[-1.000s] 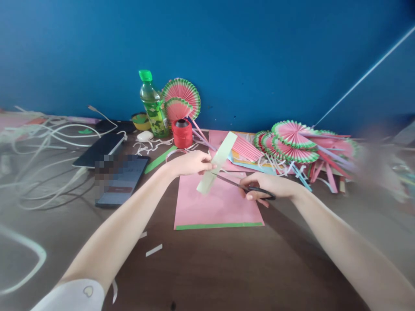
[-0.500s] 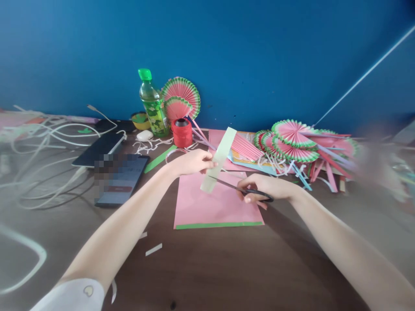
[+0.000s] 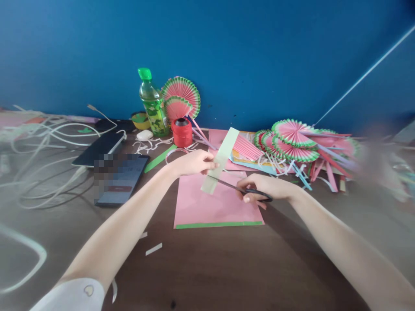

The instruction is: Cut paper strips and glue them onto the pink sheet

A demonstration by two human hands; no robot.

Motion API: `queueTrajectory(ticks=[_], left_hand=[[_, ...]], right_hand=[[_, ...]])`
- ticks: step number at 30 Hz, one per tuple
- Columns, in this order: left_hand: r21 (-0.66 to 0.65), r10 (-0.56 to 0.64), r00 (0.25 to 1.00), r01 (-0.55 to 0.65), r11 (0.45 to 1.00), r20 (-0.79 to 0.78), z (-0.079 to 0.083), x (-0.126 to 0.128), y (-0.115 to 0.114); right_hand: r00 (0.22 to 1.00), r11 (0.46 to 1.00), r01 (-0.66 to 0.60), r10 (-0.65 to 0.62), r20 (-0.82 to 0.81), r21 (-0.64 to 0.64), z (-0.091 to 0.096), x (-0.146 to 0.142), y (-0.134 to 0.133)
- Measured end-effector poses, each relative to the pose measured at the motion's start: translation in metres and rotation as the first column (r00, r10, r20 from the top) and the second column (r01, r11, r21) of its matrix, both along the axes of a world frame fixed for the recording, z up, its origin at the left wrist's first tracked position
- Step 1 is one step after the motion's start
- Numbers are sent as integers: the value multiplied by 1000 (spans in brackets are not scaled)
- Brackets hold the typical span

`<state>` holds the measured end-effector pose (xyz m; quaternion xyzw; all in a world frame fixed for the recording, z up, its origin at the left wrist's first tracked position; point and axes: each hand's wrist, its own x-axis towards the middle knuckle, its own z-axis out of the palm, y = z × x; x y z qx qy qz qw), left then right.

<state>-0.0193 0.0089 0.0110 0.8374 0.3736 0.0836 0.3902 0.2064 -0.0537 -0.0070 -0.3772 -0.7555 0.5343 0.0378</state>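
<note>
My left hand (image 3: 193, 163) pinches a long pale green paper strip (image 3: 223, 153) near its middle and holds it slanted above the table. My right hand (image 3: 264, 186) grips black-handled scissors (image 3: 241, 188), whose blades reach left into the lower part of the strip. Beneath both hands lies a pink paper sheet (image 3: 207, 207) with a green band along its near edge.
A green-capped bottle (image 3: 152, 106), a red ribbon spool (image 3: 182, 133) and pink-and-green folded paper fans (image 3: 181, 93) stand by the blue wall. More fans (image 3: 292, 140) and paper strips pile at the right. A tablet (image 3: 121, 179), a dark device (image 3: 99, 149) and white cables lie at the left.
The strip's lower end has become shorter and the scissors have slid slightly left and up along it. Both arms hold nearly the same place.
</note>
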Motion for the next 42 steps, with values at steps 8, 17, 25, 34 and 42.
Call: queueTrajectory(ticks=[8, 17, 25, 34, 42], left_hand=[[-14, 5, 1000, -5, 1000, -5, -1, 0, 0], [-9, 6, 1000, -6, 1000, -17, -1, 0, 0], [1, 10, 1000, -10, 1000, 4, -6, 0, 3], [200, 230, 952, -190, 961, -200, -7, -17, 16], [468, 339, 845, -121, 875, -414, -20, -30, 29]], right_hand=[[1000, 1000, -9, 8, 5, 4, -1, 0, 0], [1000, 1000, -11, 11, -3, 13, -3, 0, 0], [1000, 1000, 16, -16, 18, -1, -3, 0, 1], [970, 993, 69, -88, 227, 92, 1, 19, 8], [815, 883, 146, -363, 452, 447, 6, 62, 19]])
